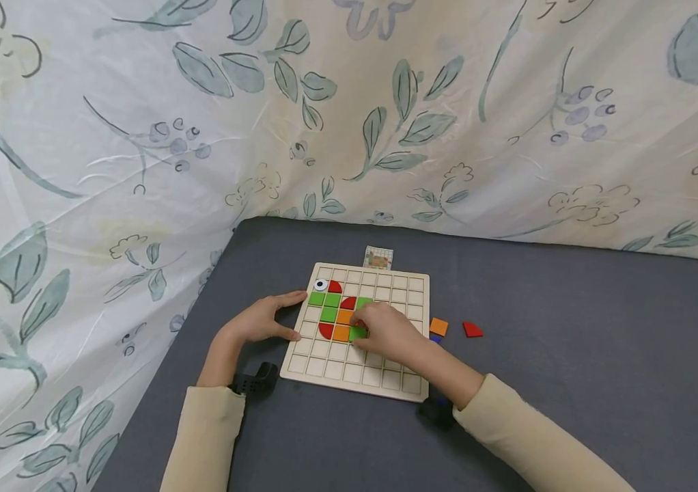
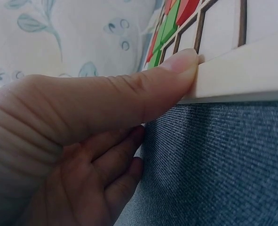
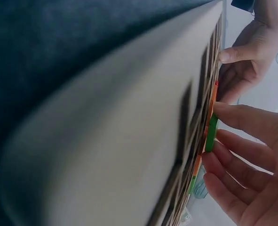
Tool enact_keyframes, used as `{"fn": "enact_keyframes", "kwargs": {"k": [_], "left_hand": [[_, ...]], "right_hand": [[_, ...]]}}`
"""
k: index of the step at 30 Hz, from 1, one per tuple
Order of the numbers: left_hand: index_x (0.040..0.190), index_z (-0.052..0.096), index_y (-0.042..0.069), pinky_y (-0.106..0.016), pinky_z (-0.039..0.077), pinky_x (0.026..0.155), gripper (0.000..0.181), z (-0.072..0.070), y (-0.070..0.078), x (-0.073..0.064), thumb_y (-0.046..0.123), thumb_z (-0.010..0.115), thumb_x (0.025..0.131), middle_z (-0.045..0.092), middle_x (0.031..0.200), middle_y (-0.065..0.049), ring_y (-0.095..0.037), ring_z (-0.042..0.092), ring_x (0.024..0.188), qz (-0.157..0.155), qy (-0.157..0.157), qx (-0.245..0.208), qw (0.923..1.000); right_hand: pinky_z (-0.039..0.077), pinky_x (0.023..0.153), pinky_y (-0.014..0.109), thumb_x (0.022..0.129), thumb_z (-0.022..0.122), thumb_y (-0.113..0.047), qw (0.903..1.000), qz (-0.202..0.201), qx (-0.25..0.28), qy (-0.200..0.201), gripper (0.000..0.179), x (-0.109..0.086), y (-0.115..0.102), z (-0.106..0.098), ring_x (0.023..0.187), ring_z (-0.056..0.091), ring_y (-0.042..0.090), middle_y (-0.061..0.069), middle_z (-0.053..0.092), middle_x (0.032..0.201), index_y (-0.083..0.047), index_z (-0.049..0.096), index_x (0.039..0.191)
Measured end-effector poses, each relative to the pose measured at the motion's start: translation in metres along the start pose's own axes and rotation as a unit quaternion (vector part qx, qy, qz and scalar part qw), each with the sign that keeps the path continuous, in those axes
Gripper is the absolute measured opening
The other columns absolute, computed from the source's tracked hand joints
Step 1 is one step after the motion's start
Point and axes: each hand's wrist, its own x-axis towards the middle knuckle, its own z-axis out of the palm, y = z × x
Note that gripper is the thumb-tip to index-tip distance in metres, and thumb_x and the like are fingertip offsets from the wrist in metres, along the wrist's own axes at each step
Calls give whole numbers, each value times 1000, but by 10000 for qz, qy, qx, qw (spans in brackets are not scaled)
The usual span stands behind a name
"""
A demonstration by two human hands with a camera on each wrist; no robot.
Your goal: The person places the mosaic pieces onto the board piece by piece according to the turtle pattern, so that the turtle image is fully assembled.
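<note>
A wooden grid board point(image 1: 318, 362) lies on the dark cloth, with several coloured tiles set in its squares. My left hand point(image 1: 263, 320) touches the board's left edge with thumb and index finger, the two spread apart. In the left wrist view the thumb point(image 2: 176, 66) presses against the board's rim. Over the middle of the board, my right hand point(image 1: 393, 333) pinches a green square tile point(image 3: 212, 134) between thumb and fingertips. That tile sits beside an orange square point(image 1: 341, 333), slightly raised from the grid in the right wrist view. The right hand hides some squares.
To the right of the board lie an orange square point(image 1: 438, 326), a red quarter-round tile point(image 1: 472, 329) and a partly hidden blue piece point(image 1: 435, 338). A small picture card point(image 1: 378, 257) touches the board's far edge. Floral fabric point(image 1: 349, 137) hangs behind the table.
</note>
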Motion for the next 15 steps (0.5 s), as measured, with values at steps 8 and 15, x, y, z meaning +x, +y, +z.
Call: {"fn": "enact_keyframes", "kwargs": {"k": [8,15], "left_hand": [[143,36,10,-53,26,107,84,0,1,-1,18,80,71,28,149,-12,-35,22,137,-11,13,45,10000],[143,36,9,-53,26,107,85,-1,2,-1,17,80,71,29,149,-13,-35,23,137,2,7,37,10000]], "right_hand": [[52,73,32,73,79,-13,9999,59,-58,69,23,0,1,3,80,60,17,6,67,88,-4,71,92],[51,71,31,72,79,-14,9998,84,-4,157,23,1,2,4,77,58,16,5,66,85,-5,71,91]]}}
